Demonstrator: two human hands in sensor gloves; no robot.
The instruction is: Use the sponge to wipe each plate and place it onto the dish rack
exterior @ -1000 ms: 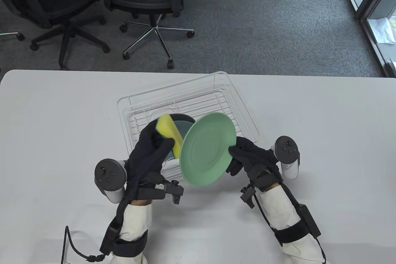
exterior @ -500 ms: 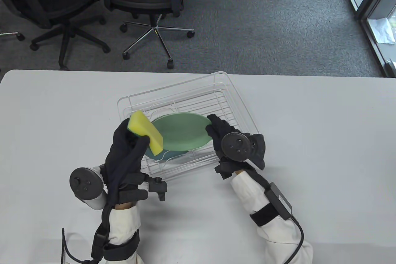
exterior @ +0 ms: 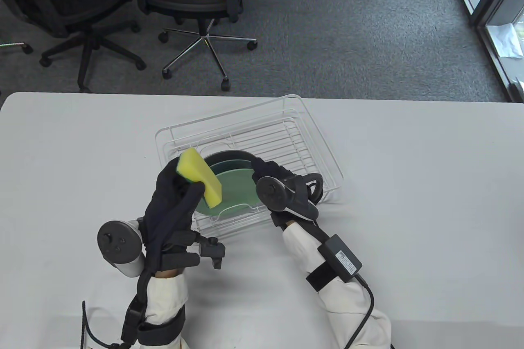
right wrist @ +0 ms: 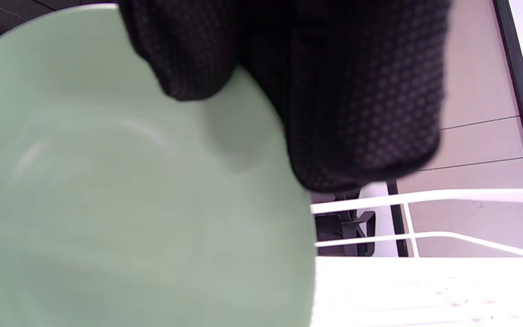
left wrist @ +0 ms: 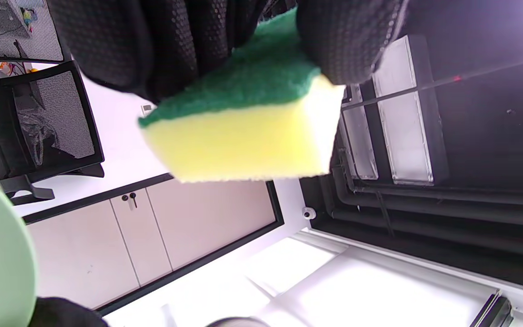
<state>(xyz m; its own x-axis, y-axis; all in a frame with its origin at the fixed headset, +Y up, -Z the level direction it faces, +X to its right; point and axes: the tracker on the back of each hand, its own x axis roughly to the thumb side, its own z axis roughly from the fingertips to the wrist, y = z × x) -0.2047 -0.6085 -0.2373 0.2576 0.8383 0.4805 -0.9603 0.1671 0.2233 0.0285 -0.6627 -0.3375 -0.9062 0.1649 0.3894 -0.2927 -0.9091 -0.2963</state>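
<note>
Only the left wrist view shows the sponge's [left wrist: 243, 131] green scouring side, gripped by the left hand [exterior: 172, 197]; the right hand [exterior: 270, 175] pinches a smooth round plate [exterior: 233, 191] inside the wire rack [exterior: 323, 152].

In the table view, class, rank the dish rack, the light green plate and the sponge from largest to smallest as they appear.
1. dish rack, clearly the largest.
2. light green plate, partly hidden by the sponge and the right hand.
3. sponge, the smallest, though held higher and so nearer the camera.

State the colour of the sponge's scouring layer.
Dark green, on the yellow sponge; clearest in the left wrist view.
</note>
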